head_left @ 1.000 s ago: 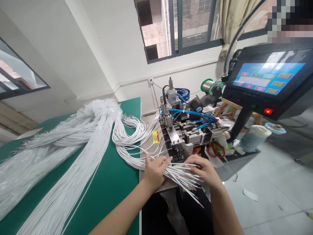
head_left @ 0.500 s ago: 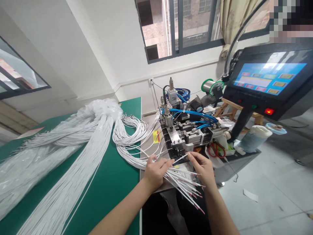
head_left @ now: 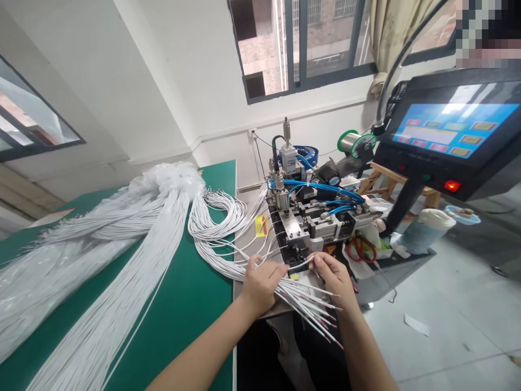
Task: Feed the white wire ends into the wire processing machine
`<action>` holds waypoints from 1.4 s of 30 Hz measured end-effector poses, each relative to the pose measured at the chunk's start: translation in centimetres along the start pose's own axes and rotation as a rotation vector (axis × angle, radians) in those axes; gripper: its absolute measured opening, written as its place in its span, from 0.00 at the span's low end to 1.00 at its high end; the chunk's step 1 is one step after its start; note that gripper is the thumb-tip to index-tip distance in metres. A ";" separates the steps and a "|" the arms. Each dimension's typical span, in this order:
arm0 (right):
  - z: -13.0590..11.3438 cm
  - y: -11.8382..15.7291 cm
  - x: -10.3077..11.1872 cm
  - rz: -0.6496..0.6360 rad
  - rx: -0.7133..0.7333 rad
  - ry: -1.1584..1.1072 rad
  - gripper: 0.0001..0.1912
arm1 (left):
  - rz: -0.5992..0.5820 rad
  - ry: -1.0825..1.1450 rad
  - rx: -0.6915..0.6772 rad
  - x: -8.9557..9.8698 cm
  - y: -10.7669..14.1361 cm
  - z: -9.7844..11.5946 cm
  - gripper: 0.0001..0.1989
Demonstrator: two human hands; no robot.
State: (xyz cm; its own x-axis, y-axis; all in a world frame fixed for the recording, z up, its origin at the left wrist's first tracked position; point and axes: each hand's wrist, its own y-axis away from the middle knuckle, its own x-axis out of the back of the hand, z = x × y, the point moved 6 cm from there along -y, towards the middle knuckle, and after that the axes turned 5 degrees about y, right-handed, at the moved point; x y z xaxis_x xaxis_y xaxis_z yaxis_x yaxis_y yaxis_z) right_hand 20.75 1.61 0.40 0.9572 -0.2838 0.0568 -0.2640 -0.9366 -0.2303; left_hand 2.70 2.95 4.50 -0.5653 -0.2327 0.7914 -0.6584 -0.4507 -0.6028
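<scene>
My left hand (head_left: 262, 285) is closed around a bundle of white cables (head_left: 307, 304), whose reddish-tipped ends fan out to the right below my wrist. One single white cable (head_left: 300, 265) runs from my left fingertips across to my right hand (head_left: 330, 271). There my right thumb and fingers pinch it near its end. Both hands are at the front edge of a bench machine (head_left: 296, 233) with metal cylinders and blue air hoses. The very tip of the pinched cable is hidden by my fingers.
Long bundles of white cables (head_left: 154, 255), partly in plastic, cover the green table (head_left: 191, 320) on the left. To the right stand a lit control screen (head_left: 451, 130), red-handled scissors (head_left: 361, 248) and a bluish roll (head_left: 425, 233). A wire spool (head_left: 354, 144) sits behind the machine.
The single cable between my hands now bows slightly, where it was straighter before. My hands have barely moved, and the view has shifted a little.
</scene>
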 end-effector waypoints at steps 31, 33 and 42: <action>1.9 -2.9 -0.1 -0.192 0.009 0.242 0.17 | -0.099 -0.056 0.130 -0.5 -0.5 -0.3 0.20; 2.5 -3.0 -0.3 -0.205 -0.052 0.159 0.17 | -0.110 -0.050 0.136 -0.5 -0.5 -0.3 0.20; 3.9 -2.8 -0.6 -0.237 -0.201 -0.035 0.18 | -0.115 -0.050 0.134 -0.5 -0.6 -0.3 0.21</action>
State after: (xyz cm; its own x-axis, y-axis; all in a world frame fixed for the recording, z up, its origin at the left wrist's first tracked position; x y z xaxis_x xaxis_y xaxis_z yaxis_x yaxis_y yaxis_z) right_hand 21.38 5.26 -2.80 0.9975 -0.0490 0.0513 -0.0481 -0.9987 -0.0178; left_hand 3.22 3.60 4.37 -0.4625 -0.2144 0.8603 -0.6430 -0.5870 -0.4919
